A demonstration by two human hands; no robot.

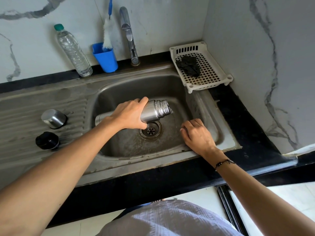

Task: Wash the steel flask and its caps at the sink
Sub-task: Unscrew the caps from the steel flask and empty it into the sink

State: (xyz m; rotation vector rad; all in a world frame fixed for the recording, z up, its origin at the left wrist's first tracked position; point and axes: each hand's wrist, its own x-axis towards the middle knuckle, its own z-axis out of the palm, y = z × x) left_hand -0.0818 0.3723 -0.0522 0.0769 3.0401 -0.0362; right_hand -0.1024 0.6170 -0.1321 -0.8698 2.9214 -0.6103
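Observation:
My left hand (129,114) grips the uncapped steel flask (156,110) over the sink basin (119,92). The flask lies tipped on its side, mouth to the right, and a little water runs from the mouth. Its base shows behind my wrist. My right hand (197,133) hangs in the basin to the right of the drain (150,130), fingers loosely curled, holding nothing. The steel cup cap (53,118) stands upside down on the ribbed drainboard (25,116). The black inner cap (47,140) sits just in front of it.
A tap (129,34) rises behind the basin. A clear plastic bottle (72,50) and a blue cup (106,57) with a bottle brush (107,34) stand at the back wall. A white rack (216,68) holding a black cloth (188,65) sits at the back right corner.

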